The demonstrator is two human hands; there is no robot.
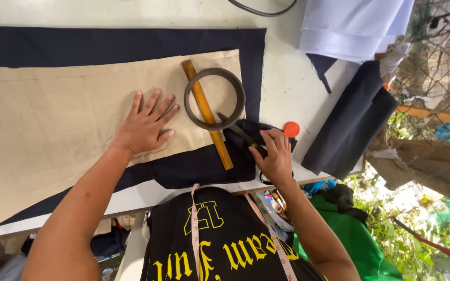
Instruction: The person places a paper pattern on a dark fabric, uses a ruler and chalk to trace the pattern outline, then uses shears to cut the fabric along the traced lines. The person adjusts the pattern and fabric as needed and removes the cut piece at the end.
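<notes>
White table (282, 78), one tan pattern (53, 119) under flat open left hand (144, 125), right hand (274, 153) grip closed on one scissors (238, 130)

We see matt beige woven cloth (53, 119) over smooth navy fabric (131, 44), a yellow wooden ruler (207, 112), a dull grey metal ring (214, 98), dark metal scissors (238, 130), and a glossy white bench (287, 78).
</notes>
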